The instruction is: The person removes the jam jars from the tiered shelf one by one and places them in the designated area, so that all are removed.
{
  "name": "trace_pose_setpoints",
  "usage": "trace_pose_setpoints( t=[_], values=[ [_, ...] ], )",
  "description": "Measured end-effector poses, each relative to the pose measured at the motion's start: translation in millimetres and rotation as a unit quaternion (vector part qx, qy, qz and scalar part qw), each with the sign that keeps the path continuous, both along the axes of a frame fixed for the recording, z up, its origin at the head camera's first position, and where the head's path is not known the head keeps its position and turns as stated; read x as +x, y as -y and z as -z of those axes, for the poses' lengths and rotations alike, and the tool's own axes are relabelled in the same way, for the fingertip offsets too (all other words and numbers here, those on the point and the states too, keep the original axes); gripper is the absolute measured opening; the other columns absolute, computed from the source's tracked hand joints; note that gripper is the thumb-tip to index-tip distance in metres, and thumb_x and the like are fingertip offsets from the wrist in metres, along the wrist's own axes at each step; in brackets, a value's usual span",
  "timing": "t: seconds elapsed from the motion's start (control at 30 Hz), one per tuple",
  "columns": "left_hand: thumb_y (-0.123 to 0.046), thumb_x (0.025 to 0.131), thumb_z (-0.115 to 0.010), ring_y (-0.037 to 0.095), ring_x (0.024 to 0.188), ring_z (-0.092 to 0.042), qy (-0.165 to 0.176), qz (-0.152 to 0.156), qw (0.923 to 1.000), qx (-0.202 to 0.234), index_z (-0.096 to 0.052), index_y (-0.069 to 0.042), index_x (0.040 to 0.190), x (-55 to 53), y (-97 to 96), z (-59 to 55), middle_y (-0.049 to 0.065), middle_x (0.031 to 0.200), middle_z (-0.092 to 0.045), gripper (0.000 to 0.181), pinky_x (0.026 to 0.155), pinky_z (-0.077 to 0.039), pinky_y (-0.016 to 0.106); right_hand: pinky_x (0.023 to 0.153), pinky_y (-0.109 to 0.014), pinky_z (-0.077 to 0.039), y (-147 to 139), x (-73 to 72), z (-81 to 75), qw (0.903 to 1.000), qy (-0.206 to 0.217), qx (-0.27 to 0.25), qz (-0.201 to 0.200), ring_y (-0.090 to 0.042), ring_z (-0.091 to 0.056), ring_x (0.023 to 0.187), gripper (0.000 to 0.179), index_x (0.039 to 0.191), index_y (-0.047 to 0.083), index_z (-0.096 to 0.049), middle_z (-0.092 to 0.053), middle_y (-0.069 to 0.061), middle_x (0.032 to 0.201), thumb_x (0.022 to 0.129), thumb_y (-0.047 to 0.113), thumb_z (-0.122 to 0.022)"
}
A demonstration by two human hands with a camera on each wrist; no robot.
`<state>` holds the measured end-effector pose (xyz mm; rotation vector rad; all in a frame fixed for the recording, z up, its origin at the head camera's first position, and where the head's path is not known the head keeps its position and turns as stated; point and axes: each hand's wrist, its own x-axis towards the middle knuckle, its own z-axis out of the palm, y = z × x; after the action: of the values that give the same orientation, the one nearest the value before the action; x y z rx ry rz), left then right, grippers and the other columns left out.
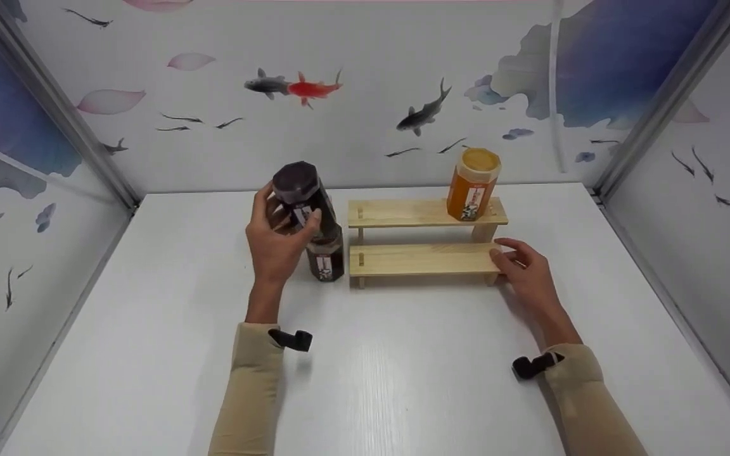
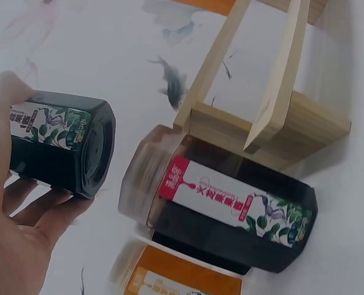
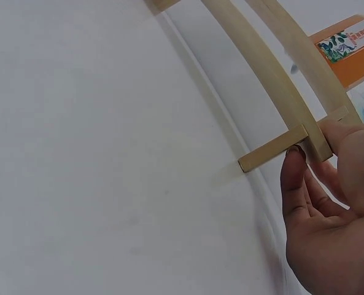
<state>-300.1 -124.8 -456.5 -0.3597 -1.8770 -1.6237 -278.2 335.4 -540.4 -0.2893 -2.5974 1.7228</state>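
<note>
My left hand (image 1: pixel 270 250) grips a dark octagonal jar (image 1: pixel 298 183), raised with its lid upward, fingers on one side and thumb on the other. Just below it, another dark jar (image 1: pixel 326 259) with a white-and-red label stands left of a two-tier wooden rack (image 1: pixel 422 261). At the rack's right end, my right hand (image 1: pixel 526 272) pinches the edge of the lower shelf; the right wrist view shows the thumb and fingers around the shelf end (image 3: pixel 317 144). An amber jar (image 1: pixel 473 187) with a yellow lid stands on the right of the upper shelf.
Behind the standing dark jar, the left wrist view shows part of another dark jar (image 2: pixel 197 252) and an orange jar (image 2: pixel 188 275), mostly hidden from the head view. The white table (image 1: pixel 365 367) is bounded by a printed back wall (image 1: pixel 365 152) and side panels.
</note>
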Motion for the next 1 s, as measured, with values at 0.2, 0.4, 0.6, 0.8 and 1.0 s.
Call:
trace_pose_setpoints(
  t=[0.2, 0.4, 0.6, 0.8, 1.0],
  values=[
    [-0.021, 0.087, -0.092, 0.029, 0.123, -0.075, 0.003, -0.022, 0.9998, 0.003, -0.058, -0.013, 0.152, 2.2, 19.7, 3.9, 0.011, 0.138, -0.072, 0.073, 0.097, -0.065, 0.049, 0.088, -0.016, -0.060, 1, 3.2, -3.8, 1.0000, -0.007, 0.003, -0.002, -0.014, -0.068, 0.105, 0.064, 0.158, 0.023, -0.054, -0.065, -0.011, 0.130, 0.105, 0.058, -0.065],
    [-0.020, 0.087, -0.092, 0.029, 0.122, -0.075, 0.010, -0.036, 0.9993, -0.007, -0.056, -0.015, 0.154, 4.6, 34.5, 11.0, 0.009, 0.140, -0.071, 0.076, 0.097, -0.065, 0.049, 0.084, -0.017, -0.060, 3, 4.7, -6.1, 0.9997, -0.022, 0.007, 0.000, -0.011, -0.068, 0.101, 0.059, 0.153, 0.020, -0.059, -0.066, -0.010, 0.123, 0.105, 0.054, -0.067],
    [-0.021, 0.086, -0.093, 0.029, 0.121, -0.075, 0.029, -0.046, 0.9983, -0.022, -0.055, -0.014, 0.154, 9.1, 46.1, 19.4, 0.009, 0.140, -0.071, 0.078, 0.097, -0.065, 0.049, 0.084, -0.016, -0.060, 2, 4.1, -5.0, 0.9997, -0.024, 0.005, -0.003, -0.011, -0.068, 0.102, 0.058, 0.154, 0.020, -0.058, -0.065, -0.009, 0.124, 0.106, 0.053, -0.066],
    [-0.019, 0.086, -0.093, 0.033, 0.125, -0.073, 0.059, -0.047, 0.9963, -0.041, -0.053, -0.012, 0.153, 12.6, 59.0, 28.4, 0.013, 0.140, -0.070, 0.079, 0.100, -0.064, 0.052, 0.085, -0.014, -0.059, 1, 4.1, -3.5, 0.9999, -0.010, 0.009, -0.005, -0.011, -0.067, 0.104, 0.061, 0.157, 0.022, -0.055, -0.065, -0.010, 0.127, 0.107, 0.054, -0.064],
    [-0.020, 0.084, -0.095, 0.038, 0.130, -0.071, 0.106, -0.021, 0.9917, -0.069, -0.051, -0.011, 0.151, 11.5, 68.2, 36.3, 0.015, 0.143, -0.066, 0.081, 0.104, -0.062, 0.052, 0.087, -0.014, -0.059, 1, 1.5, -2.5, 1.0000, -0.004, 0.003, -0.005, -0.013, -0.066, 0.108, 0.060, 0.159, 0.023, -0.053, -0.063, -0.011, 0.132, 0.108, 0.053, -0.063]
  ],
)
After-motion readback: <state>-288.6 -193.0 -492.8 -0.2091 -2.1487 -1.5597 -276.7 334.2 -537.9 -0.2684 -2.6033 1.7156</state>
